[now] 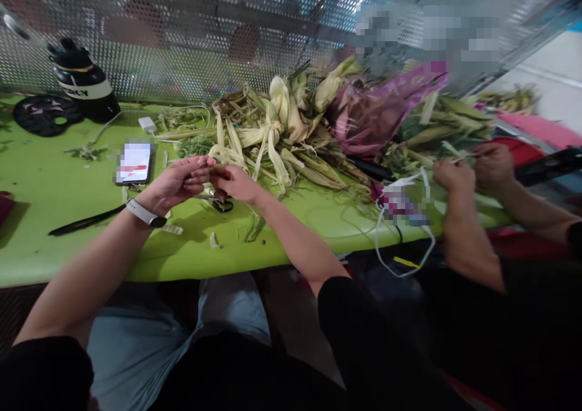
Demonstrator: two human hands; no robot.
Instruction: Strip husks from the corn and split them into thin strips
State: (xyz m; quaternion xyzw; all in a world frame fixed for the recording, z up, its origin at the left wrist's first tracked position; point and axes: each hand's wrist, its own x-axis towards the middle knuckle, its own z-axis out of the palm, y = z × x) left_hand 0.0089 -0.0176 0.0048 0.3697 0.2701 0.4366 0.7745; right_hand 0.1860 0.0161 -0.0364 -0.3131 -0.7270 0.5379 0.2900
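My left hand [179,183], with a white band on its wrist, is turned partly palm up, its fingers bent together toward the right. My right hand [236,183] meets it, fingers curled in and fingertips close to the left ones. Whatever lies between the fingers is too small or hidden to make out. Just beneath the right hand are black loops like scissor handles [222,205], partly covered. Behind both hands spreads a heap of pale corn husks [282,150]. Small husk scraps [214,240] lie on the green tabletop [182,259] nearer my body.
A phone [135,161], a white charger plug [147,125], a black bottle [86,83] and a long black strip [86,222] are at left. On the right, a co-worker's hands [473,168] hold a thin strip. A purple bag [368,114] and white cable [379,247] lie between us.
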